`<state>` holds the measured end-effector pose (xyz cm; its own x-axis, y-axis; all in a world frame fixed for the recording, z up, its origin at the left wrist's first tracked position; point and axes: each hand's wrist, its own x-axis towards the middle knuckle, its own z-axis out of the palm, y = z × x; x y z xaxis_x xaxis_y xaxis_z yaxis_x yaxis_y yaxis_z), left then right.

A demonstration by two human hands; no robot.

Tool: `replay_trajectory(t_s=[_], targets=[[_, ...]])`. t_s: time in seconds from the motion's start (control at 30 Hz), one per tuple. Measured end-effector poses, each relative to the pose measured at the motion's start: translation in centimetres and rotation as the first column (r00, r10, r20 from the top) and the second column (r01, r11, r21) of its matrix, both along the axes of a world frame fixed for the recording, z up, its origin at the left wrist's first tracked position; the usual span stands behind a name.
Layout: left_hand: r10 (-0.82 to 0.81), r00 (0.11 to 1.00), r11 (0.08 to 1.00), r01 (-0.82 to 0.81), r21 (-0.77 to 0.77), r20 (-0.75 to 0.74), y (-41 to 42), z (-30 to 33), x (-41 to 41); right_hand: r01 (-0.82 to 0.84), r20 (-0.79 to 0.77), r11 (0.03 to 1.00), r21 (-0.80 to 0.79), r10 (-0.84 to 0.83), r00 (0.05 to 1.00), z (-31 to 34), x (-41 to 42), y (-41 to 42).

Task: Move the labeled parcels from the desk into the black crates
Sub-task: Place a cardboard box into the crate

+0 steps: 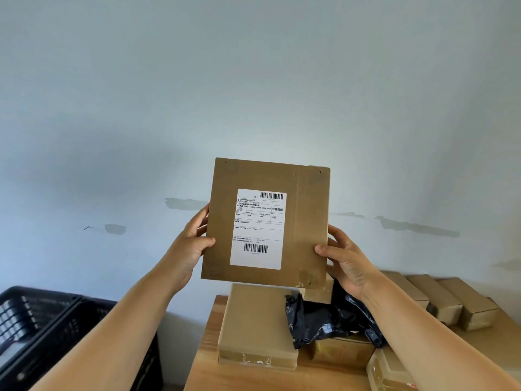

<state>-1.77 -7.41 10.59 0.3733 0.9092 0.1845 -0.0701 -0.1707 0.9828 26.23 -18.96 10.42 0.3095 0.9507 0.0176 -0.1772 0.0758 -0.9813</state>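
Here, a person held a flat cardboard parcel (265,221) upright in mid-air above the wooden desk (205,371), its white shipping label (258,229) with two barcodes turned toward the camera. The left hand (191,244) pinched the parcel's left edge, thumb on the front face and fingers behind; the right hand (345,258) clamped the right edge in the same way. The parcel looked thin, stiff and light, judging by how easily it stood raised between two edge grips. Its taped seam and plain card faces seemed dry rather than slippery, and the long side edges appeared the natural place to take hold.

On the desk directly below lay another brown parcel (258,325), lying flat with torn tape along its near edge. To its right sat a crumpled black plastic bag (318,320), draped over more cardboard boxes. A row of narrow cartons (448,300) stood against the wall at the far right of the desk.

The black crates (42,328) waited at lower left, beside the desk's left end and well apart from the raised parcel. Nothing visible stood between parcel and crates, though the move would likely call for a swing to the left and down, clear of the desk corner.
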Motion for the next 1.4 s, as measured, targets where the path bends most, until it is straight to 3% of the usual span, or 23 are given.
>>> replay_trajectory(t_s=[0.33,0.67,0.9,1.2,1.4], targets=[[0.155,0.984,0.976,-0.167,-0.137,-0.091,-4.6,-5.2,-1.1,-0.114,-0.089,0.989,-0.099,0.105,0.990,-5.8,-1.0,1.0],[0.360,0.915,0.891,-0.395,-0.224,-0.183,-8.2,-8.2,-12.0,-0.289,-0.116,0.939,-0.187,0.271,0.956,-9.4,-12.2,3.7],[0.472,0.852,0.818,-0.519,-0.250,-0.225,-9.5,-9.6,-24.6,-0.373,-0.065,0.902,-0.218,0.368,0.928,-9.2,-25.2,5.2],[0.619,0.742,0.690,-0.671,-0.272,-0.257,-11.6,-12.2,-47.6,-0.489,0.040,0.826,-0.278,0.519,0.854,-13.0,-49.8,6.1],[0.647,0.713,0.657,-0.701,-0.278,-0.271,-11.3,-13.4,-56.5,-0.523,0.054,0.784,-0.334,0.570,0.820,-14.9,-59.6,7.5]])
